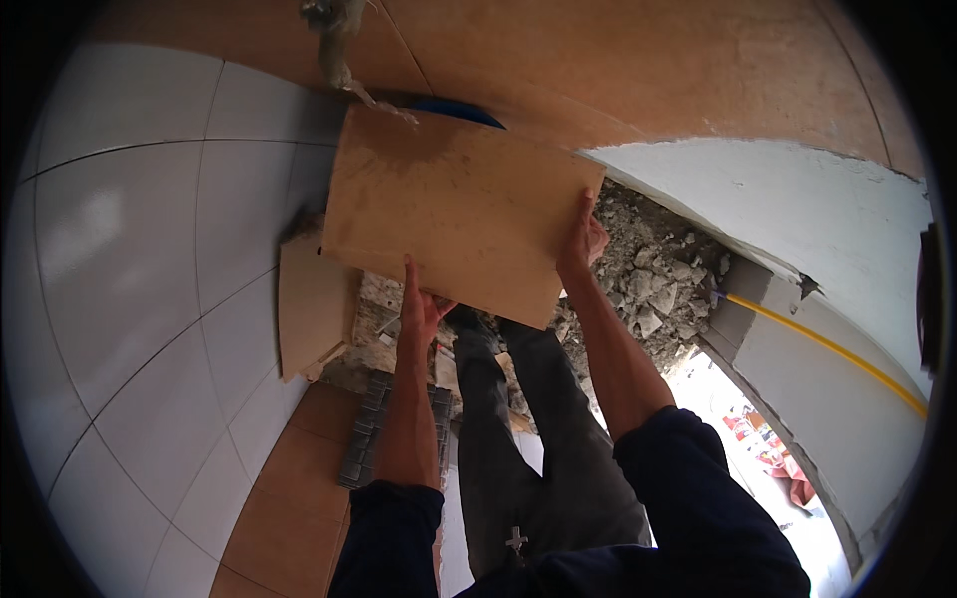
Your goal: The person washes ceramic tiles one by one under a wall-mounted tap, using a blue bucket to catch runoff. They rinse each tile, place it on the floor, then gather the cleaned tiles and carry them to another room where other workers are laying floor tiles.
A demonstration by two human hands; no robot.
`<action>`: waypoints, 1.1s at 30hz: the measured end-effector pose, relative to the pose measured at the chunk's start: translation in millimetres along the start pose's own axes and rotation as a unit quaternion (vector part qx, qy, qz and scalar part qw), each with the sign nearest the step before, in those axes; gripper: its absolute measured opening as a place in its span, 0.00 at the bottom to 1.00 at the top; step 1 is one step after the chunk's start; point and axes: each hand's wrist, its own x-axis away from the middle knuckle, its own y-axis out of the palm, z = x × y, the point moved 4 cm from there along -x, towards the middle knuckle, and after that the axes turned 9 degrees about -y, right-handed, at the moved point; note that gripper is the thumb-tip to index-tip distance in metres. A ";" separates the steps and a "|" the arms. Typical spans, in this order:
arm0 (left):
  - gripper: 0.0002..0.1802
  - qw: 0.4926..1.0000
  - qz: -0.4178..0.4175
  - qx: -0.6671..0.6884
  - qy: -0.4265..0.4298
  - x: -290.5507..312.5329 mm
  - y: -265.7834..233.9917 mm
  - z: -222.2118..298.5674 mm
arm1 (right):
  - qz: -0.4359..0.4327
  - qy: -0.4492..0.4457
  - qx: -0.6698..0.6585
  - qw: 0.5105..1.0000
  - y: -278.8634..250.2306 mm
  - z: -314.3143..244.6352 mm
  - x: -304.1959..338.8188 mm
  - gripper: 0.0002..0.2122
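Observation:
A large rectangular brown tile is held out in front of me, with a darker damp patch near its far edge. My left hand grips its near edge, thumb on the upper face and fingers underneath. My right hand clasps its right edge, thumb along the top face; the fingers beneath are partly hidden. Behind the tile's far edge, part of a blue rounded object shows.
White wall tiles rise on the left, where more brown tiles lean. Broken rubble covers the ground at right. A yellow pole slants along the right wall. Something ragged hangs above. A dark grey ridged piece lies below left.

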 end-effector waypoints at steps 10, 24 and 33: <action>0.26 0.937 0.076 -0.340 -0.017 4.7 12.8 78.5 | -0.200 0.068 -0.045 0.976 29.4 28.3 -63.7 0.35; 0.13 0.721 0.056 -0.538 0.434 -98.6 101.4 263.0 | -0.279 0.106 -0.095 0.950 39.6 54.2 -73.4 0.32; 0.35 0.797 0.194 -0.463 0.337 -121.1 -21.1 285.2 | -0.236 0.128 -0.132 0.954 40.5 24.5 -53.6 0.30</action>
